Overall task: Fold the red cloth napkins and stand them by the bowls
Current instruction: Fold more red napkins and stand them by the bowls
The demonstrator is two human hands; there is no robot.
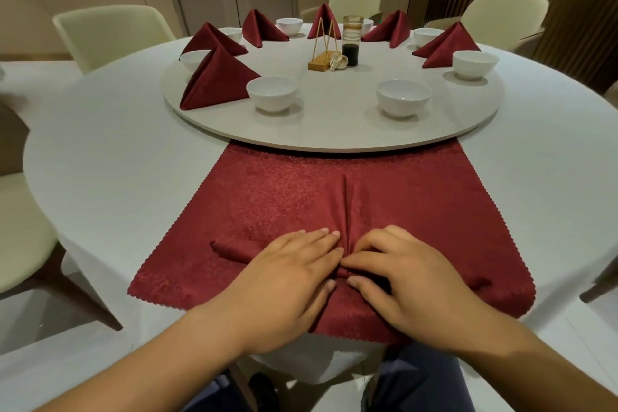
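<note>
A red cloth napkin (pixel 334 197) lies spread on the white table's near edge, its far edge tucked under the turntable (pixel 334 139). My left hand (pixel 287 278) lies flat on its near middle with fairly straight fingers, over a raised fold running left. Beside it, my right hand (pixel 401 281) has curled fingers and pinches the bunched cloth where a crease runs away from me. Several folded red napkins, such as the nearest folded napkin (pixel 217 80), stand by white bowls on the turntable. The left near bowl (pixel 272 94) and right near bowl (pixel 403 97) face me.
At the turntable's centre stand a glass jar (pixel 351 43) and a wooden stand with sticks (pixel 322 60). Cream chairs ring the table, including a left chair (pixel 110 33) and a far right chair (pixel 501 13). The round table (pixel 117 170) has a white cloth.
</note>
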